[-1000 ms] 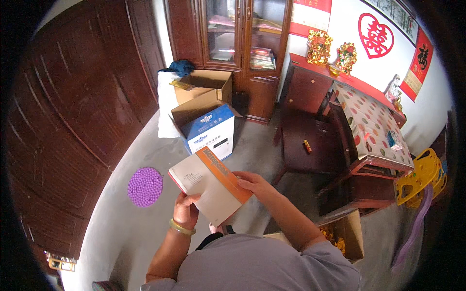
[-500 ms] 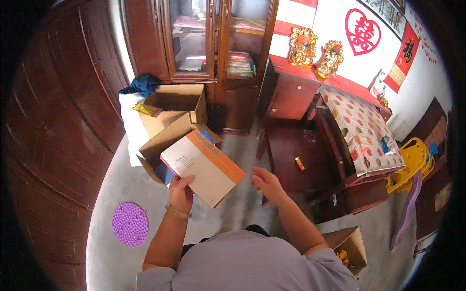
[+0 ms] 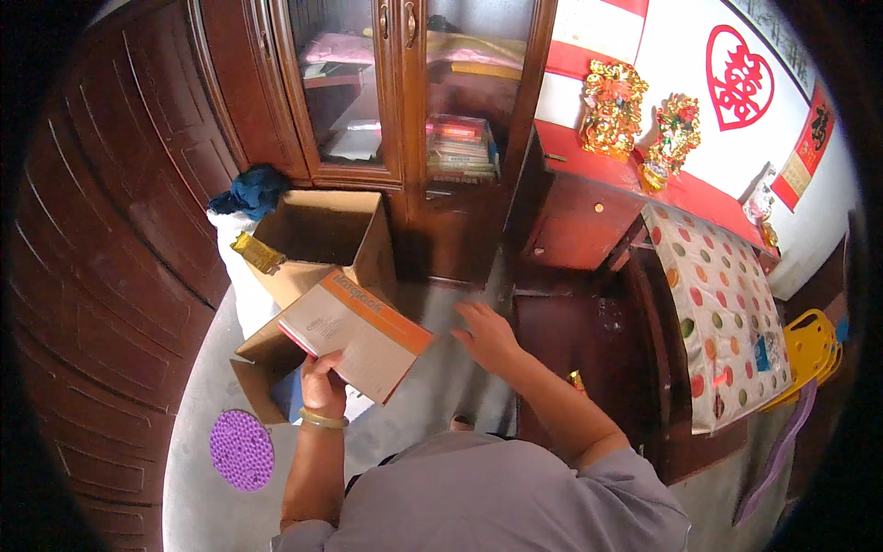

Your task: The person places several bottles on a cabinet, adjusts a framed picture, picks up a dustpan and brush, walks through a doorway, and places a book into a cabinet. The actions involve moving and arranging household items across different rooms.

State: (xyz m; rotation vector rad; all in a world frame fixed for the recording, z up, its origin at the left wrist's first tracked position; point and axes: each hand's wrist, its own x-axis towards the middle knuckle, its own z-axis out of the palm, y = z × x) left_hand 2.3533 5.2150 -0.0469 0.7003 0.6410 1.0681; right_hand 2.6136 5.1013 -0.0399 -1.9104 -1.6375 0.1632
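Note:
My left hand grips the lower edge of a notebook with a tan cover and an orange band, thumb on top. The notebook is tilted and hangs over a low open cardboard box, hiding much of it. Something blue and white shows inside that box, below my left wrist. To the right of the notebook, my right hand is held in the air with its fingers apart, touching nothing. A second, taller cardboard box stands open just behind the notebook.
A gold packet lies on the taller box's flap, beside dark blue cloth. A glass-door cabinet stands behind. At right are a dark wooden chair and a table under a dotted cloth. A purple mat lies on the floor.
My left hand has moved left and down with the notebook. The right hand has shifted slightly left and up, staying free. The whole view has shifted toward the cabinet.

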